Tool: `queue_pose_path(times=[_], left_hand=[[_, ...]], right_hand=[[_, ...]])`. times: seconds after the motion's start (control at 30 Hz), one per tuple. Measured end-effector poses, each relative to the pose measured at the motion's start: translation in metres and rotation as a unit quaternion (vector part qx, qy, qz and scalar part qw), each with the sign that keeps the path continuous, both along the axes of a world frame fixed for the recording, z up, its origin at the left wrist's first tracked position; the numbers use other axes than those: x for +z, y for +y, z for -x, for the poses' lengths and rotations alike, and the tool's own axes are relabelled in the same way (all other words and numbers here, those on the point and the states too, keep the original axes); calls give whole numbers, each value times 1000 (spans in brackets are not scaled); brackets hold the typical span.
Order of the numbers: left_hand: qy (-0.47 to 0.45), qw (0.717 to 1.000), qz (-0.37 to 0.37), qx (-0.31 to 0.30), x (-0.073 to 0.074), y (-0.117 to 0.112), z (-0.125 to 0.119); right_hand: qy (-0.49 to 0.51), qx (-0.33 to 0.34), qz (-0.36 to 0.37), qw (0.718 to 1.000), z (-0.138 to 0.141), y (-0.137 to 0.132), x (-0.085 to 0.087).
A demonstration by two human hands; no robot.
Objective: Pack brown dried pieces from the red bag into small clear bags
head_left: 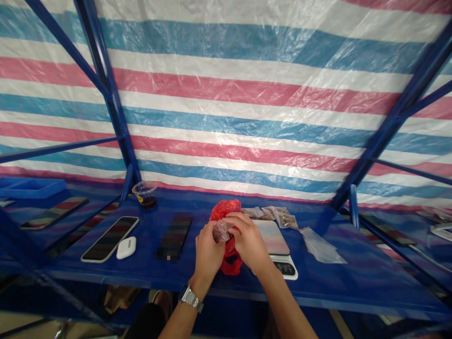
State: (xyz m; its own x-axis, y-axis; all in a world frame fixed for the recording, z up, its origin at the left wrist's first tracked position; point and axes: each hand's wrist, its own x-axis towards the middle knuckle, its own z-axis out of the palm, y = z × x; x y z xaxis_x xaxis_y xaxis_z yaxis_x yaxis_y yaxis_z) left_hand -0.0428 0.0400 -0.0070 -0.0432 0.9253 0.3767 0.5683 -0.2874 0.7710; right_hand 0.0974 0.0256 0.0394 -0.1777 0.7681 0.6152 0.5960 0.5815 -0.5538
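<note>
Head view: left hand (pixel 208 252) and right hand (pixel 249 240) pinching small clear packet (pixel 221 230) over red bag (pixel 226 209), near front edge of desk (pixel 353 278), beside scale (pixel 273 240); a steady grip at its mouth seems advisable.

Before you, the blue worktop (pixel 353 278) carries a white-edged phone (pixel 110 238) lying face up on your left, with a white earbud case (pixel 126 247) just beside its near end. A second, dark phone (pixel 175 237) lies to the right of that, its lower part blurred. Behind them, a clear plastic cup (pixel 145 194) with dark liquid stands at the foot of a blue frame post (pixel 116 108). Right of centre you see a small scale (pixel 273 240). A few filled packets (pixel 278 216) lie behind it and empty clear bags (pixel 321 247) beside it. A striped tarp (pixel 247 94) in pink, blue and white forms the backdrop. Far left sits a blue tray (pixel 31 187).
</note>
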Motion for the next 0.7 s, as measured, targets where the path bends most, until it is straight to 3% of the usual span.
queue_pose_path(times=[0.13,0.27,0.4,0.57,0.7], left_hand=[[-5,1000,7,5,1,0,0],[-12,1000,17,19,4,0,2],[-49,998,-15,47,6,3,3],[-67,991,-82,82,10,3,0],[-34,993,-96,65,12,-5,-12]], right_hand=[[73,-13,54,996,-1,3,-2],[129,-67,102,984,-4,12,-17],[102,-80,95,987,-6,17,-30],[123,-35,53,990,0,4,-12],[176,36,128,975,7,-11,6]])
